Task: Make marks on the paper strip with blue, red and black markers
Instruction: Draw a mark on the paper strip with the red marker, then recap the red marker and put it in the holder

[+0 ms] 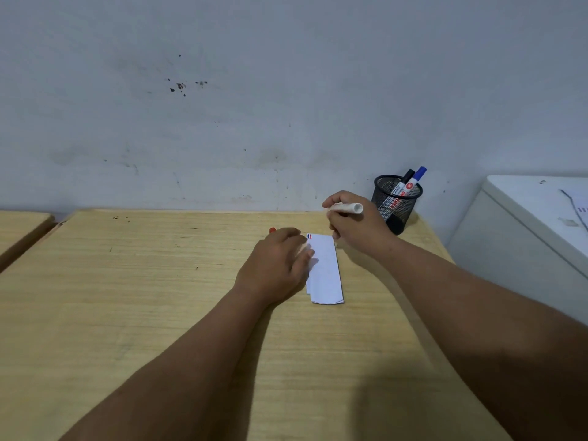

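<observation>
From here I see R hand (356, 229) gripping a marker (349, 208) just past the paper strip (326, 272) on the desk (143, 281), L hand (276, 262) resting on its left edge (grip unclear): if L slips, strip prob skids & marks smear.

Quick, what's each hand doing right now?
Left hand: rests on the paper; a red cap peeks out past it, grip cannot be told.
Right hand: holds a marker.
</observation>
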